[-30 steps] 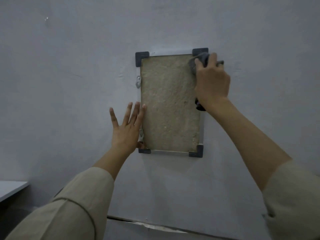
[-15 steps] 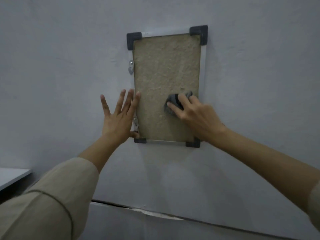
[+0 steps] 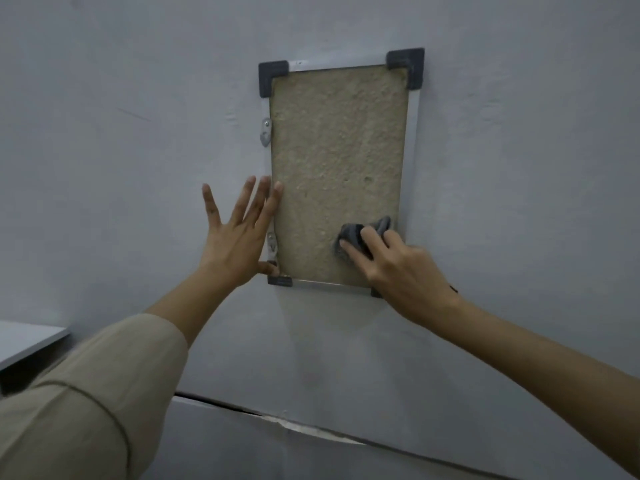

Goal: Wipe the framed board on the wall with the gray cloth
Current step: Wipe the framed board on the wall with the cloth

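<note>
On the wall, we pressed our right hand (image 3: 401, 268), fingers curled around the gray cloth (image 3: 363, 233), against the framed board's (image 3: 337, 161) lower right area while our left hand (image 3: 239, 233) lay flat, fingers spread, beside its left edge.

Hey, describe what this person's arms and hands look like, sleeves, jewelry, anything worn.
Both hands are bare: no gloves, rings or watch show. The left hand comes out of a loose beige sleeve with a stitched seam near its cuff, pushed up the forearm. The right hand has a small dark mark at the wrist; its forearm is bare as far as the frame shows.
</note>
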